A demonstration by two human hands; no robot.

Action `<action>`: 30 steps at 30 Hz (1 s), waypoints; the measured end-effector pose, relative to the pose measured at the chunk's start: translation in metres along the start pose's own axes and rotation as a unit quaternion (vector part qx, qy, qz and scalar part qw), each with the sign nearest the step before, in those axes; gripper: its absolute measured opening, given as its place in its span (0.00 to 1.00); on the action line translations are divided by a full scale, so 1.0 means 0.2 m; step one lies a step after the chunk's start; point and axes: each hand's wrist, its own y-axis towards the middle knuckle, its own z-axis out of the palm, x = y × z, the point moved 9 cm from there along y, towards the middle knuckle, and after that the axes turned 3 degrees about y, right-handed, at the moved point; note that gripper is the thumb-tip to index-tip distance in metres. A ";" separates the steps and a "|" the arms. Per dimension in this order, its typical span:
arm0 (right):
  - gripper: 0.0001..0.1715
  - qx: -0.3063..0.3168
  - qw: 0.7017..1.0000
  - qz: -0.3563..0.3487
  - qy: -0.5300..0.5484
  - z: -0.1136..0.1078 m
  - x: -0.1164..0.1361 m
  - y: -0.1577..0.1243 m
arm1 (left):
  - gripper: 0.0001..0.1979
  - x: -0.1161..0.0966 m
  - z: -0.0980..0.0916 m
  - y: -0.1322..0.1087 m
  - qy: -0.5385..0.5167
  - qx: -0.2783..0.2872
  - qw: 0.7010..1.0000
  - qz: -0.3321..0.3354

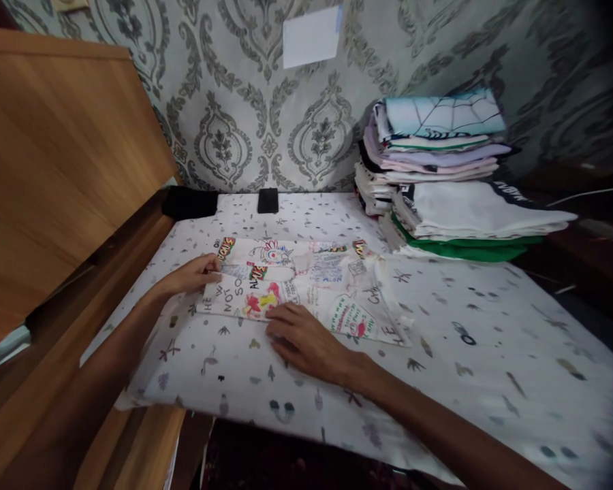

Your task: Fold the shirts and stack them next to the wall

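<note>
A white garment [317, 286] with coloured lettering and drawings lies partly folded on the patterned white cloth [470, 388]. At its left end, my left hand [197, 273] has its fingers closed on the edge of the fabric. My right hand [311, 340] rests at the garment's near edge, a little right of the red and yellow print, its fingers slightly bent and pointing left, with nothing seen gripped in them.
Folded clothes [434, 150] are stacked at the back right, with a lower pile of white and green ones [475, 218] in front. A black folded item [190, 203] and a dark flat object [268, 201] lie near the wall. A wooden panel [66, 150] stands on the left.
</note>
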 end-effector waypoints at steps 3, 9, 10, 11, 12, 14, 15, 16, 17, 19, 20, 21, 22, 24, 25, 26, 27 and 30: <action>0.08 0.010 1.000 -0.003 0.022 -0.02 0.00 -0.01 | 0.19 0.06 0.02 -0.02 -0.047 -0.012 0.998 -0.043; 0.15 -0.012 0.999 0.031 0.006 -0.07 -0.06 0.05 | 0.27 0.10 0.01 -0.12 0.010 -0.092 0.989 -0.117; 0.16 -0.016 0.999 0.043 -0.009 -0.07 -0.07 0.07 | 0.27 0.09 -0.01 -0.14 0.056 -0.123 0.983 -0.122; 0.17 -0.016 0.998 0.056 -0.024 -0.05 -0.09 0.09 | 0.26 0.06 -0.02 -0.16 0.108 -0.157 0.975 -0.118; 0.19 -0.012 0.997 0.070 -0.040 -0.04 -0.11 0.10 | 0.26 0.02 -0.02 -0.18 0.156 -0.188 0.964 -0.103; 0.22 0.007 0.993 0.092 -0.068 0.01 -0.14 0.12 | 0.25 -0.06 0.03 -0.20 0.230 -0.215 0.948 -0.041; 0.24 0.018 0.992 0.099 -0.080 0.04 -0.15 0.13 | 0.26 -0.10 0.08 -0.21 0.253 -0.204 0.946 -0.007; 0.26 0.028 0.990 0.104 -0.089 0.06 -0.16 0.13 | 0.27 -0.11 0.15 -0.21 0.270 -0.181 0.945 0.018; 0.27 0.036 0.989 0.105 -0.096 0.08 -0.16 0.13 | 0.28 -0.11 0.21 -0.21 0.284 -0.152 0.946 0.033; 0.29 0.044 0.988 0.106 -0.104 0.10 -0.16 0.13 | 0.29 -0.07 0.31 -0.22 0.300 -0.099 0.948 0.037; 0.28 0.045 0.988 0.108 -0.104 0.10 -0.15 0.12 | 0.30 -0.04 0.34 -0.22 0.302 -0.081 0.949 0.036; 0.28 0.045 0.988 0.109 -0.102 0.09 -0.15 0.12 | 0.30 -0.02 0.35 -0.22 0.300 -0.071 0.951 0.037; 0.27 0.045 0.988 0.108 -0.097 0.08 -0.13 0.13 | 0.30 -0.01 0.35 -0.21 0.295 -0.068 0.952 0.039; 0.26 0.043 0.990 0.103 -0.083 0.07 -0.10 0.16 | 0.30 0.00 0.29 -0.17 0.281 -0.074 0.956 0.040; 0.26 0.042 0.992 0.098 -0.075 0.08 -0.07 0.18 | 0.29 0.00 0.25 -0.13 0.274 -0.082 0.958 0.038; 0.26 0.041 0.993 0.090 -0.068 0.09 -0.04 0.21 | 0.29 0.00 0.20 -0.08 0.268 -0.090 0.959 0.033; 0.27 0.042 0.994 0.082 -0.063 0.11 -0.01 0.24 | 0.29 0.00 0.15 -0.02 0.262 -0.097 0.960 0.028; 0.28 0.051 0.996 0.049 -0.061 0.21 0.08 0.33 | 0.29 0.03 0.00 0.19 0.251 -0.124 0.960 0.014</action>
